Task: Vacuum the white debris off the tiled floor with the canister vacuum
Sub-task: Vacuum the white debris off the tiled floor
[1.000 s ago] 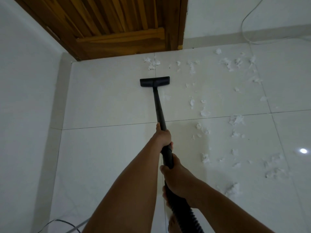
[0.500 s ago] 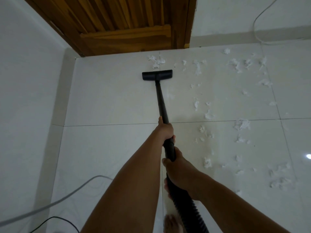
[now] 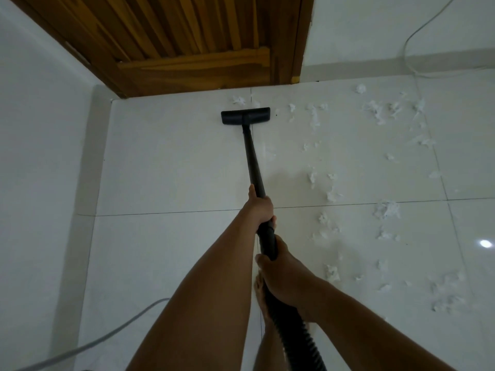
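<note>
Tiled floor [image 3: 166, 162] strewn with white debris [image 3: 387, 210], wooden door [image 3: 192, 49] ahead, both hands clamped on wand [image 3: 253, 162].

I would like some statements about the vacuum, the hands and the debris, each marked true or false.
1. Both hands grip the vacuum wand. True: the left hand is further down the wand, the right hand nearer the hose.
2. The floor head rests close to the wooden door. True.
3. Most white debris lies left of the wand. False: it lies to the right.
4. The floor head is lifted high in the air. False: it sits on the tiled floor.
</note>
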